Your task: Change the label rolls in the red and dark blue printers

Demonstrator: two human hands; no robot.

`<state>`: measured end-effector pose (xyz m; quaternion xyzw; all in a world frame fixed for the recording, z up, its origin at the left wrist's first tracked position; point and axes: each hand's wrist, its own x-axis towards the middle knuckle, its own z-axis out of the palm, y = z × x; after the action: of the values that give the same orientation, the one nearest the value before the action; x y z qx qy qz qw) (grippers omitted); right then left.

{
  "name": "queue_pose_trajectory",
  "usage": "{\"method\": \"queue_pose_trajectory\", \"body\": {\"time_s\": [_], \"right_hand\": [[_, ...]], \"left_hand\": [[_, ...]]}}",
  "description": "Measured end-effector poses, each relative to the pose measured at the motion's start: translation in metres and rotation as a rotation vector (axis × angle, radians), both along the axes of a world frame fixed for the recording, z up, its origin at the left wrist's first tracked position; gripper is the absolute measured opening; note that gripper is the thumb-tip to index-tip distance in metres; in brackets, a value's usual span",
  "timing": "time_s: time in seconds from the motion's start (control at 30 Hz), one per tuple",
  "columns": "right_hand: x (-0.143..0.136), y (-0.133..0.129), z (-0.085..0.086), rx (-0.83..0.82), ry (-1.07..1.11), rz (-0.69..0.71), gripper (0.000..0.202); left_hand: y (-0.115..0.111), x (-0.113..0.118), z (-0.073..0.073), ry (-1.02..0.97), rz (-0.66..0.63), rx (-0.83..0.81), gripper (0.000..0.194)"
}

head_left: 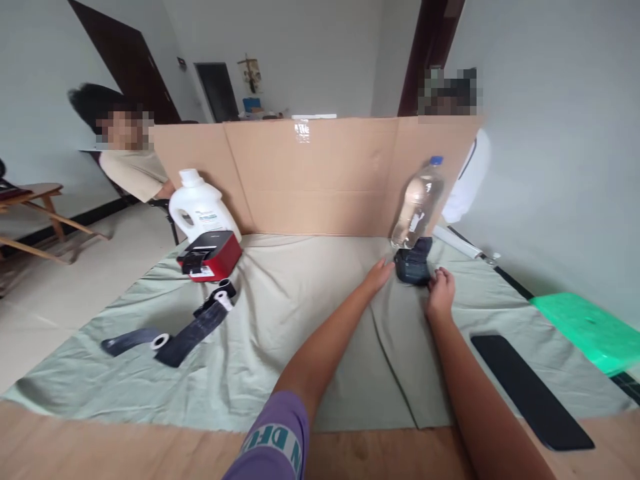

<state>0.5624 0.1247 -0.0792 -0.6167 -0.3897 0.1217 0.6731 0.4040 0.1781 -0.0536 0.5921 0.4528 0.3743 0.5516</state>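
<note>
A small black device (413,268) with a raised back part stands on the cloth at the right, in front of a clear plastic bottle (419,203) with a blue cap. At the device's left edge is my left hand (381,273), its fingers stretched forward. My right hand (442,293) is by the device's right front corner, fingers loosely bent and apart. Whether either hand touches the device is hard to tell. A red and black box-shaped device (213,255) sits at the left before a white jug (203,207). Nearer me lie black ribbon rolls (193,331) with white cores, partly unrolled.
An upright cardboard sheet (310,180) backs the pale green cloth (295,320). On the right are a long black flat object (533,390) and a green plastic lid or box (593,330). Two people are behind the cardboard, one at each side. A wooden stool (47,207) stands left.
</note>
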Motion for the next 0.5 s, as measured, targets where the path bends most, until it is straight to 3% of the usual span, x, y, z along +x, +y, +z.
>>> {"method": "queue_pose_trajectory", "body": {"time_s": [0.17,0.3,0.4,0.5], "right_hand": [[-0.005,-0.002,-0.003,-0.14,-0.005,0.097,0.059],[-0.017,-0.004,-0.004,-0.175,-0.172,0.101,0.067],[-0.038,-0.009,0.001,-0.147,-0.363,0.129,0.072],[-0.08,-0.019,0.008,-0.074,-0.539,0.22,0.067]], "left_hand": [[-0.005,0.031,-0.01,-0.009,-0.058,0.056,0.067],[-0.014,0.028,-0.008,0.07,-0.062,0.161,0.071],[-0.017,-0.002,-0.007,0.067,-0.019,0.229,0.072],[-0.024,-0.061,-0.01,-0.002,0.049,0.259,0.071]]}}
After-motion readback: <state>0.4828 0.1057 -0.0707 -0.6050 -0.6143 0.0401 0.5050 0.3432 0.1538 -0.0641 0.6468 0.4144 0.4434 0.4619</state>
